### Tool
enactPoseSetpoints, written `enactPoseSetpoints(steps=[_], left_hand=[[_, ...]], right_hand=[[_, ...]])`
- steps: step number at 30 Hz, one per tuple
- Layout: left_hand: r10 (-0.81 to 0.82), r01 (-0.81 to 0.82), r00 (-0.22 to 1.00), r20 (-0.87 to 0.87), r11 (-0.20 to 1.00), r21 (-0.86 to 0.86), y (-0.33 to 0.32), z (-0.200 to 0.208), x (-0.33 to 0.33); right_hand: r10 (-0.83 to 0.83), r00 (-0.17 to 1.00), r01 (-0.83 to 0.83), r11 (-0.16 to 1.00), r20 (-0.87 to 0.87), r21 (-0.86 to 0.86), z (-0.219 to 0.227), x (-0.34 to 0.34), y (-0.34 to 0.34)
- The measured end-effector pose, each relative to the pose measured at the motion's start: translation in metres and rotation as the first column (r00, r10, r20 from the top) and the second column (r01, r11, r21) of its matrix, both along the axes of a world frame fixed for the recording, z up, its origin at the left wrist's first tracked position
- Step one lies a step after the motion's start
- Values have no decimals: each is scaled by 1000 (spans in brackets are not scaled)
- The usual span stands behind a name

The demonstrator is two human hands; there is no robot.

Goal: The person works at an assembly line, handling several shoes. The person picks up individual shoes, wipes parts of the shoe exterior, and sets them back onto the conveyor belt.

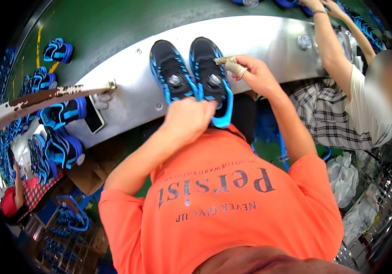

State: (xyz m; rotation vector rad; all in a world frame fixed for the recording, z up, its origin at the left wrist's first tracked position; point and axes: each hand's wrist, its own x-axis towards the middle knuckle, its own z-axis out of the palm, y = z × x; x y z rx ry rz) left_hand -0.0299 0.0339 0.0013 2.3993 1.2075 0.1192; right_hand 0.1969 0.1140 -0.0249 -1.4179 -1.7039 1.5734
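Two black sneakers with blue trim stand side by side, toes away from me, on a metal bench: a left sneaker (165,59) and a right sneaker (203,51). Each carries a round clear dial on its tongue. My left hand (187,119) is closed over the heel end of the left sneaker, knuckles up, covering its opening; its fingertips are hidden. My right hand (252,74) has beige wraps on two fingers. Those fingers are apart, and one tip touches the outer side of the right sneaker near the lacing. I see nothing held in it.
The curved metal bench (255,36) bears a phone (95,119) at its left end, near a worn metal bar (49,97). More sneakers (63,148) are lined up on the left. At the right, a co-worker's arm (335,59) reaches over the bench, near a clear round piece (304,42).
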Motion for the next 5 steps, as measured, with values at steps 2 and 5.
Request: enactPoseSetpoints(steps=[2, 5], left_hand=[[46, -55, 997, 54, 983, 176, 34, 6, -27], [208, -148, 960, -187, 945, 292, 119, 14, -78]], right_hand=[[-86, 996, 87, 994, -21, 67, 2, 10, 5], [-49, 996, 47, 999, 71, 25, 15, 27, 25]])
